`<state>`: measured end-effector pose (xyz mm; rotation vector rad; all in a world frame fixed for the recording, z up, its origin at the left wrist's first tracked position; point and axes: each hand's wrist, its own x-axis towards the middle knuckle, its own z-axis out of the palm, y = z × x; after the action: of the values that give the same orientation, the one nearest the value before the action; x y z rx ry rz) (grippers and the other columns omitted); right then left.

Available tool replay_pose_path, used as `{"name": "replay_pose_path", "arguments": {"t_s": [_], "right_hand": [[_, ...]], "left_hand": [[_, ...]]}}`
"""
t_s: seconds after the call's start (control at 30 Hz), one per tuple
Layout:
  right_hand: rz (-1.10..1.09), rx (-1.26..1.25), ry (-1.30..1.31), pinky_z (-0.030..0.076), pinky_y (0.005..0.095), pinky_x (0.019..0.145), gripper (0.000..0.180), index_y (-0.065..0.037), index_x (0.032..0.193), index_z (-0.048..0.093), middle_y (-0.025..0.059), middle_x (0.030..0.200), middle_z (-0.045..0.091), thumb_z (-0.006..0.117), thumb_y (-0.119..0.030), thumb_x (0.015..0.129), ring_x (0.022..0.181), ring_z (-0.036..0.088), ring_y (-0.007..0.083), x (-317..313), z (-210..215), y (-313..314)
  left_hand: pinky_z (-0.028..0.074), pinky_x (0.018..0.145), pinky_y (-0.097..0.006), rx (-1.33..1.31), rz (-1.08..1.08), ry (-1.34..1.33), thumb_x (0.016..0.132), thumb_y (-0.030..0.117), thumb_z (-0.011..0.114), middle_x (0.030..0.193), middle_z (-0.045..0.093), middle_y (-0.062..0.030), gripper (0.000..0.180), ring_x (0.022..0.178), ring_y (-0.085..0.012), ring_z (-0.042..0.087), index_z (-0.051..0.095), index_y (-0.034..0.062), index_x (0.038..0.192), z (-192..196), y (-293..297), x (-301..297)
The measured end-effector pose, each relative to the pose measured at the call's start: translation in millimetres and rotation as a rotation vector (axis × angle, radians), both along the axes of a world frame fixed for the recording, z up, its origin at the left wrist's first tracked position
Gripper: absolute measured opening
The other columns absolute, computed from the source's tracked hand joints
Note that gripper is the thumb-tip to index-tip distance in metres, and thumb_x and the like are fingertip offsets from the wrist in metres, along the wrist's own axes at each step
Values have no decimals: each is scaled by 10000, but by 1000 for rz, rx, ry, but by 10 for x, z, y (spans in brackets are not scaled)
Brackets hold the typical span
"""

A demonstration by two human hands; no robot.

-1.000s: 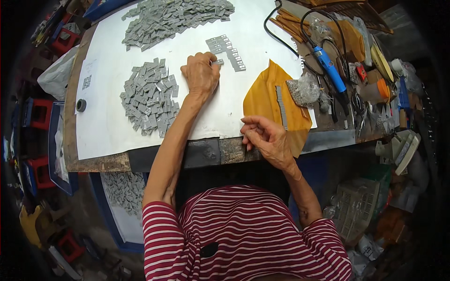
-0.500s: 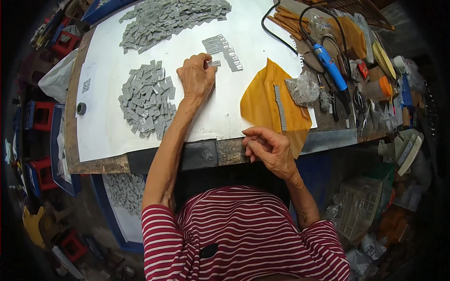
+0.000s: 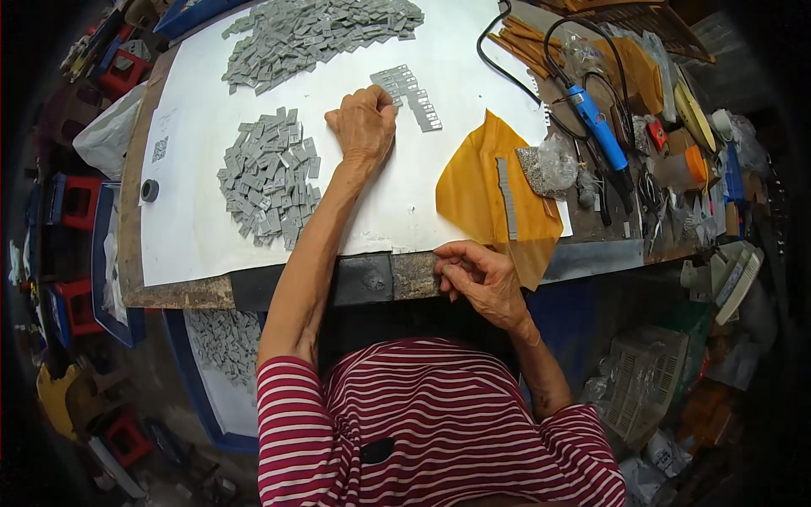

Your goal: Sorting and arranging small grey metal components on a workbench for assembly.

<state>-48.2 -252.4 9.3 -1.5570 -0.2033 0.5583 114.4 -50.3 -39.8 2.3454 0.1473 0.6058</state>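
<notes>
My left hand [image 3: 363,125] rests on the white sheet with its fingers curled and closed, knuckles up. Its fingertips are by the near left end of a neat stepped group of small flat grey pieces [image 3: 414,100] with holes. Whatever the fingers hold is hidden beneath them. At the table's front edge my right hand [image 3: 479,279] is closed, thumb and fingers bent inward. I cannot make out whether anything is in it. Just beyond it lies a yellow-brown paper sheet [image 3: 465,194] bearing a narrow grey row of pieces [image 3: 507,198].
Loose grey pieces form a near heap [image 3: 269,177] and a far heap [image 3: 321,38]. A blue corded tool [image 3: 597,127] lies on the right, near a clear plastic bag [image 3: 556,160]. A dark ring-shaped roll [image 3: 149,190] sits at the left edge. Below, a blue tray [image 3: 190,367] holds more pieces.
My left hand has moved slightly right toward the stepped group. The single grey piece that showed at its fingertips is now out of sight. The right hand has barely moved.
</notes>
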Motion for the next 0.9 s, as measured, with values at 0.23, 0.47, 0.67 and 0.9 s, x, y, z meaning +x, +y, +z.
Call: {"name": "replay_pose_path", "arguments": {"t_s": [0.23,0.47,0.67,0.9], "right_hand": [[20,-50,5,477,185,566,208,40,1058,535,64,842,605,517,-39,867,678,570,72,1,-45,1],[28,-13,43,465,195,562,204,38,1052,542,59,837,606,512,-54,873,685,564,73,-8,-44,57],[28,-32,44,465,192,549,203,38,1045,551,59,834,606,515,-62,872,663,566,77,-17,-44,44],[17,-27,52,462,190,547,196,45,1033,566,68,832,610,529,-55,869,664,566,82,-21,-32,57]], "left_hand": [[329,746,-359,31,23,-23,672,166,627,702,634,-23,80,695,-185,568,651,107,721,-18,-20,32],[356,736,-386,47,8,-59,676,158,619,712,633,-40,85,740,-204,567,645,102,734,-10,-1,-32],[442,690,-319,-64,-107,-81,697,98,607,736,632,-86,109,715,-207,565,641,44,785,192,200,-370],[362,716,-398,241,-34,6,669,115,638,769,566,-66,106,814,-255,509,606,90,767,312,692,-899]]}}
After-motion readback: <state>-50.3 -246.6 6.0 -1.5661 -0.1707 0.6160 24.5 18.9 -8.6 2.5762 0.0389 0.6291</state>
